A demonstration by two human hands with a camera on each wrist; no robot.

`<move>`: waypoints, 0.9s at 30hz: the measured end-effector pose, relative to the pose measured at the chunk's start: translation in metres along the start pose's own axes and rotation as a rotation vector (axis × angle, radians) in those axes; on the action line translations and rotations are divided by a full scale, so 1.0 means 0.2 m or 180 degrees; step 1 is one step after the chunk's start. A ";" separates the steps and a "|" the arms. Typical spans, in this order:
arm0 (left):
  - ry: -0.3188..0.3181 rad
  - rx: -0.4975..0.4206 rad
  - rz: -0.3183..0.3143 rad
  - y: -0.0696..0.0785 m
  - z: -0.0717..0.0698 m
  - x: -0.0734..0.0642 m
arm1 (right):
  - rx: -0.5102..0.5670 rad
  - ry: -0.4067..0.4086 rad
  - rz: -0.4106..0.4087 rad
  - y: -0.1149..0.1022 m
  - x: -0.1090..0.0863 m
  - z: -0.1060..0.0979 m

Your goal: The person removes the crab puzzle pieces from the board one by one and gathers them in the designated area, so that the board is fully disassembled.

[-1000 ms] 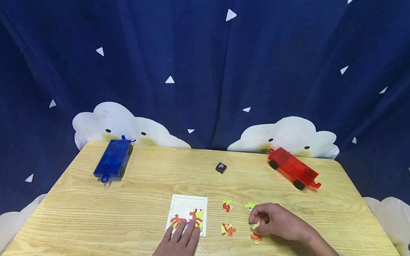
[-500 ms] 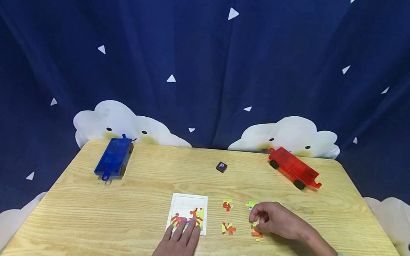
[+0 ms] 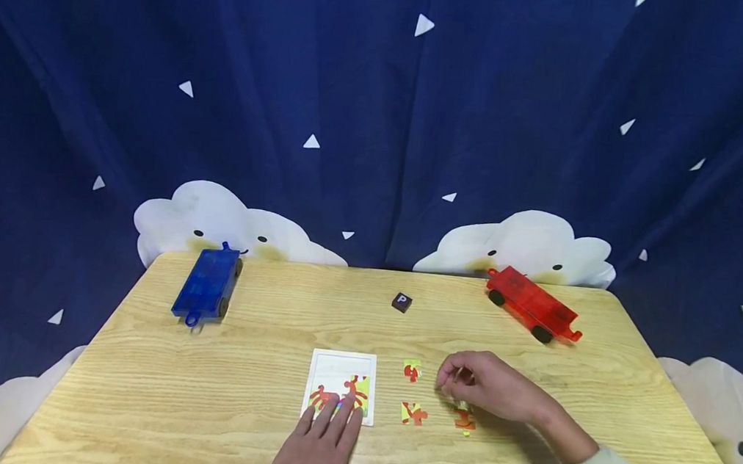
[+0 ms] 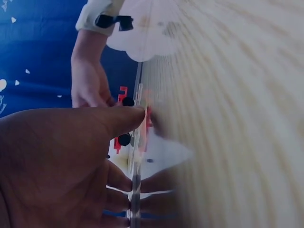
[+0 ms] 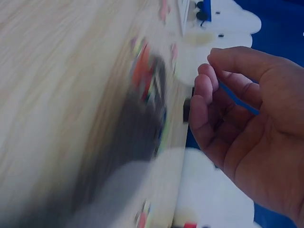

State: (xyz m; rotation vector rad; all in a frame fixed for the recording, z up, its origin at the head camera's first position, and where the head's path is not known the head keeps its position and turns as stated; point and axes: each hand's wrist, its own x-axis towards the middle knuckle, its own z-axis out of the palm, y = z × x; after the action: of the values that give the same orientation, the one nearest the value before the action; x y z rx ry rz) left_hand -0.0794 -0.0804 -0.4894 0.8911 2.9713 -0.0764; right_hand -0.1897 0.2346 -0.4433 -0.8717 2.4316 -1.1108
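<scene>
My left hand (image 3: 316, 448) lies with straight fingers on the lower part of a white puzzle board (image 3: 327, 364). Red and yellow pieces lie in the board's lower half, partly under the fingers. My right hand (image 3: 497, 387) hovers to the right of the board with its fingers loosely curled. In the right wrist view nothing shows between thumb and fingertips of this hand (image 5: 256, 123). Below it lies an orange puzzle piece (image 3: 464, 418), partly covered. Between board and right hand lie a red and yellow piece (image 3: 412, 370) and another jigsaw piece (image 3: 414, 414).
A blue toy wagon (image 3: 208, 284) stands at the back left of the wooden table (image 3: 253, 369). At the back right is a red toy wagon (image 3: 533, 305). A small black block marked P (image 3: 401, 302) sits between them. A dark blue curtain (image 3: 368, 114) hangs behind.
My right hand has moved a little left and away from me, and now covers the place where a yellow piece with an eye was visible. The left hand keeps its place.
</scene>
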 end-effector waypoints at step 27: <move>-0.0037 -0.0054 0.0124 0.02 0.00 -0.03 | -0.0757 -0.0365 -0.0615 -0.22 0.48 0.31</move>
State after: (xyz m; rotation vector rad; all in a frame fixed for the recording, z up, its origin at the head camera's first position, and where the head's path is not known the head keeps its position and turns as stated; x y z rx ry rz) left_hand -0.0718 -0.0813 -0.4895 0.9426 2.9380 -0.0548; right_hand -0.2137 0.1147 -0.4540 -1.2313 2.4571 -0.8157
